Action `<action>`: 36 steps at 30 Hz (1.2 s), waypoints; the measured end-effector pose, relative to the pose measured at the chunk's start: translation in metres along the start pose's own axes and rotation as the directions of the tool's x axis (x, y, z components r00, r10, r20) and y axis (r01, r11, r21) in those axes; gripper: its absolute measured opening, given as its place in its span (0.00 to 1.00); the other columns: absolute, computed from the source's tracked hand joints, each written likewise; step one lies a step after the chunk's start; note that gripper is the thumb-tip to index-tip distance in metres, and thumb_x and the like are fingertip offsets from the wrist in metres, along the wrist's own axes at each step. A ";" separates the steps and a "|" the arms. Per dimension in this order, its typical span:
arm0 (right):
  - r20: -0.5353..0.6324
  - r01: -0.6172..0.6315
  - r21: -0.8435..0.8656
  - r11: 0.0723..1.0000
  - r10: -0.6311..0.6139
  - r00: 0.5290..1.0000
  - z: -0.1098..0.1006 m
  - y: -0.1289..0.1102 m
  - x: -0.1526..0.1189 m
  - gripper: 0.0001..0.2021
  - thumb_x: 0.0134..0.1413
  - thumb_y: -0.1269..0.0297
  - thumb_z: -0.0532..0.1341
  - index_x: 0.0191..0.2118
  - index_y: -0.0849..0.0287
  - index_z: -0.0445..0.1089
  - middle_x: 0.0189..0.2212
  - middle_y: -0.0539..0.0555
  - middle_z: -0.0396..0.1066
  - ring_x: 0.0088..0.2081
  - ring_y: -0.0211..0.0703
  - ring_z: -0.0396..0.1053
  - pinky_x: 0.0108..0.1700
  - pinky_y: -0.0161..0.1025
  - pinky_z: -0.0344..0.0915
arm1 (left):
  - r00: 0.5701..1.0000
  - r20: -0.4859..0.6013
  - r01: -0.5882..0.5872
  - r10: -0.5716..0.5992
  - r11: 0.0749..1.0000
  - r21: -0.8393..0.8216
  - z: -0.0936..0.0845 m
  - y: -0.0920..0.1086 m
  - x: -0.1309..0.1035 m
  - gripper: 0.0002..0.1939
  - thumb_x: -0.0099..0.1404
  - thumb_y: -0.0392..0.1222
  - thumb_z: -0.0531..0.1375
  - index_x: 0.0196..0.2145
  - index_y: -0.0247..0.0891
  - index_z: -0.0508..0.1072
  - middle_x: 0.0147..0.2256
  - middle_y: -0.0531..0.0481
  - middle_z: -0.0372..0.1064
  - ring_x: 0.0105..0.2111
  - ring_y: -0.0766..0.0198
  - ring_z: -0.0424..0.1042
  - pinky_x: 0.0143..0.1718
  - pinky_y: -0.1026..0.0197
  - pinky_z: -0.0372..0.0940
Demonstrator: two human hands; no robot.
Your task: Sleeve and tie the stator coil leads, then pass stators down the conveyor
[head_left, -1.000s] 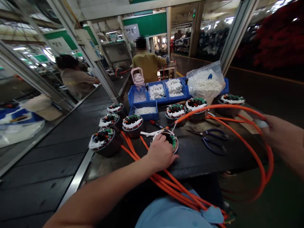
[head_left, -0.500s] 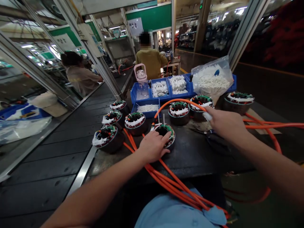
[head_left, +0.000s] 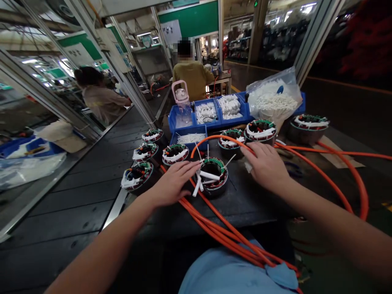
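The left hand lies flat, fingers spread loosely and gripping nothing, its tips touching the rim of a round stator core wound with copper coils and white sleeving. That stator sits near the front edge of the dark worktop, at about 12 o'clock from the person's lap. The right hand rests palm down at 3 o'clock of the stator, fingers slightly parted; a bit of white shows beneath them, and the thick orange cable loops past the fingertips, though whether they grip it cannot be told. More wound stators stand at 10 to 1 o'clock. Beyond them are blue plastic bins of white sleeves and a clear bag of white tubes. Two other people work at benches further back along the factory line.
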State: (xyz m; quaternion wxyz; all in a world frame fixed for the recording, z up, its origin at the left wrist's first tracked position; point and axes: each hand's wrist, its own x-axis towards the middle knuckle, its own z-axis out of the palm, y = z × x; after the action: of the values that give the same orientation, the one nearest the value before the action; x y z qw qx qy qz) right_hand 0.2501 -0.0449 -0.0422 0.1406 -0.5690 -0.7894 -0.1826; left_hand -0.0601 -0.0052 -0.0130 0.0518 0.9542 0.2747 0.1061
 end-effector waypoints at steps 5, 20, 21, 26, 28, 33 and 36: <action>-0.076 0.177 0.411 0.894 -0.160 0.984 -0.004 -0.038 -0.014 0.27 0.45 0.74 0.57 0.55 0.64 0.60 0.54 0.61 0.56 0.55 0.49 0.53 0.56 0.47 0.53 | 0.993 -0.088 -0.084 0.081 0.996 -0.036 0.032 0.003 0.024 0.16 0.55 0.41 0.58 0.43 0.38 0.70 0.41 0.46 0.70 0.45 0.59 0.66 0.57 0.50 0.50; 0.014 0.148 0.677 0.721 -0.214 0.977 0.003 -0.049 0.006 0.10 0.49 0.76 0.59 0.40 0.60 0.67 0.39 0.53 0.65 0.43 0.43 0.60 0.46 0.41 0.57 | 0.868 -0.357 0.259 -0.347 0.927 -0.271 0.064 0.063 0.023 0.15 0.49 0.35 0.60 0.37 0.39 0.67 0.34 0.52 0.70 0.37 0.60 0.67 0.52 0.50 0.54; 0.035 0.108 0.709 0.697 -0.188 0.982 0.003 -0.050 0.010 0.10 0.48 0.78 0.58 0.36 0.60 0.66 0.36 0.52 0.65 0.40 0.42 0.61 0.43 0.40 0.58 | 0.870 -0.350 0.262 -0.346 0.928 -0.264 0.064 0.063 0.022 0.14 0.50 0.36 0.60 0.37 0.39 0.67 0.33 0.52 0.70 0.36 0.60 0.67 0.51 0.50 0.55; 0.019 0.091 0.775 0.625 -0.166 0.986 0.009 -0.048 0.008 0.11 0.45 0.79 0.58 0.36 0.60 0.65 0.35 0.52 0.65 0.39 0.42 0.61 0.43 0.39 0.59 | 0.898 -0.304 0.255 -0.317 0.940 -0.225 0.062 0.061 0.017 0.25 0.50 0.37 0.60 0.47 0.38 0.62 0.42 0.47 0.67 0.45 0.57 0.64 0.55 0.48 0.51; -0.035 0.118 0.758 0.642 -0.140 0.990 0.009 -0.051 -0.001 0.13 0.47 0.75 0.60 0.41 0.60 0.66 0.40 0.54 0.65 0.43 0.43 0.61 0.47 0.42 0.59 | 0.891 -0.295 0.287 -0.345 0.932 -0.222 0.060 0.061 0.017 0.27 0.50 0.38 0.61 0.49 0.37 0.61 0.43 0.46 0.66 0.46 0.55 0.63 0.55 0.47 0.52; -0.203 0.243 0.575 0.781 -0.151 0.967 -0.001 -0.071 -0.024 0.19 0.50 0.70 0.59 0.50 0.60 0.64 0.49 0.58 0.61 0.53 0.50 0.54 0.56 0.50 0.51 | 0.869 -0.256 0.359 -0.422 0.897 -0.259 0.057 0.061 0.020 0.27 0.48 0.37 0.60 0.47 0.37 0.61 0.37 0.47 0.66 0.42 0.55 0.65 0.50 0.47 0.57; -0.260 0.354 0.474 0.806 -0.256 0.931 -0.007 -0.087 -0.028 0.14 0.55 0.70 0.55 0.48 0.61 0.66 0.45 0.57 0.65 0.51 0.48 0.57 0.56 0.49 0.51 | 0.866 -0.264 0.356 -0.424 0.894 -0.271 0.057 0.060 0.021 0.28 0.46 0.32 0.57 0.47 0.37 0.60 0.37 0.47 0.66 0.42 0.56 0.65 0.49 0.47 0.58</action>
State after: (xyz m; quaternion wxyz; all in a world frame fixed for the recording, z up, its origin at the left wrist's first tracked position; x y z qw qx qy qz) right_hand 0.1766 -0.0963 -0.0592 0.3276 -0.3567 -0.8741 -0.0374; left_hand 0.0018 -0.0470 -0.0557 0.1297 0.8377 0.4545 0.2735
